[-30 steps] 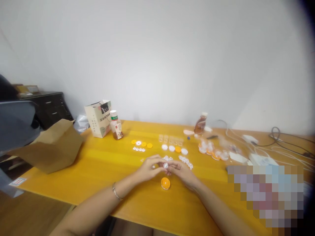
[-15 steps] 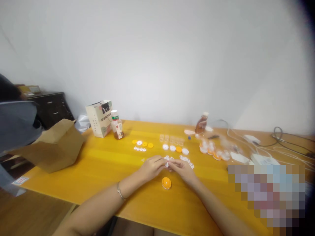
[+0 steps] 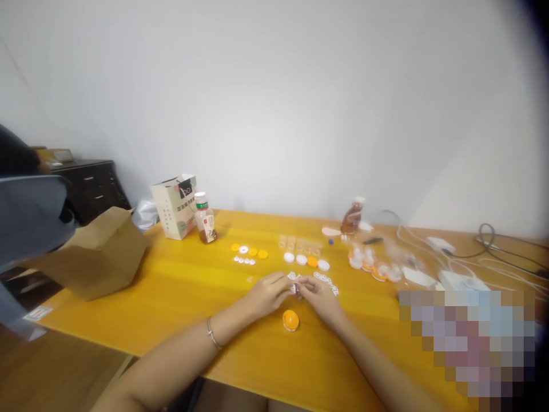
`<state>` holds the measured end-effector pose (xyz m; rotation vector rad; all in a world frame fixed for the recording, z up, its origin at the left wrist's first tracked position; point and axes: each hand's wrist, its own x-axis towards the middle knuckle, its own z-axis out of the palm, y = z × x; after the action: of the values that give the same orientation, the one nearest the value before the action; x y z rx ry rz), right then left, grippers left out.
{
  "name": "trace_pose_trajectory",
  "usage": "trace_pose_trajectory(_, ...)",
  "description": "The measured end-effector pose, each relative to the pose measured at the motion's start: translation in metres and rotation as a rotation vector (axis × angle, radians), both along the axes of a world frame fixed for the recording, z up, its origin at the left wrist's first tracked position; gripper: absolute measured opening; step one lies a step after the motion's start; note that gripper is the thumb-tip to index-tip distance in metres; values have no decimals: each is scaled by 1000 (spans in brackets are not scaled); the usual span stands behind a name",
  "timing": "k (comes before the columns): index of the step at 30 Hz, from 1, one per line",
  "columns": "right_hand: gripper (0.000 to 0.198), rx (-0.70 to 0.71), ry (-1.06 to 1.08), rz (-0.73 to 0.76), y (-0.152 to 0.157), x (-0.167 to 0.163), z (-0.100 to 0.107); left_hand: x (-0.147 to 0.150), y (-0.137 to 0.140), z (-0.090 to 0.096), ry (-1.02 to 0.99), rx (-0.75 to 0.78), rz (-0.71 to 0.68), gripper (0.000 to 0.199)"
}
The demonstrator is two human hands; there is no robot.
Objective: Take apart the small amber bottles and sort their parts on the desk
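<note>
My left hand (image 3: 273, 290) and my right hand (image 3: 316, 293) meet over the middle of the table. Their closed fingertips pinch one small white piece with dark markings (image 3: 294, 288); its exact kind is too small to tell. Just beyond the fingers lie white spotted flat pieces (image 3: 326, 281). Nearer to me sits an orange dome-topped round part (image 3: 290, 320) with a white rim below. Farther back are a row of white and orange discs (image 3: 301, 260) and a row of clear plastic cups (image 3: 299, 244).
Yellow and white rings (image 3: 253, 252) and small white caps (image 3: 244, 261) lie left. A bottle (image 3: 205, 218), paper bag (image 3: 175, 207) and brown carton (image 3: 103, 252) stand farther left. Clear-domed pieces (image 3: 373, 264), a brown bottle (image 3: 352, 216) and cables (image 3: 489, 243) occupy the right. A person's sleeve (image 3: 32, 220) shows left.
The fingertips have shifted slightly around the small white piece, showing more of its dark markings. Both hands stay in nearly the same place; the objects on the table have not moved.
</note>
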<state>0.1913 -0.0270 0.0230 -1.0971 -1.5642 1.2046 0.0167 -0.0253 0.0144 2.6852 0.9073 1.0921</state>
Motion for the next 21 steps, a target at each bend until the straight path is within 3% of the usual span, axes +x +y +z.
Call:
trace_pose_trajectory(10, 27, 1, 58, 40, 1, -1, 0, -1, -3, 4, -66, -48, -18, 18)
trace_pose_trajectory(21, 32, 60, 12, 33, -4, -2, 9, 6, -5, 4, -329, -172, 10, 13)
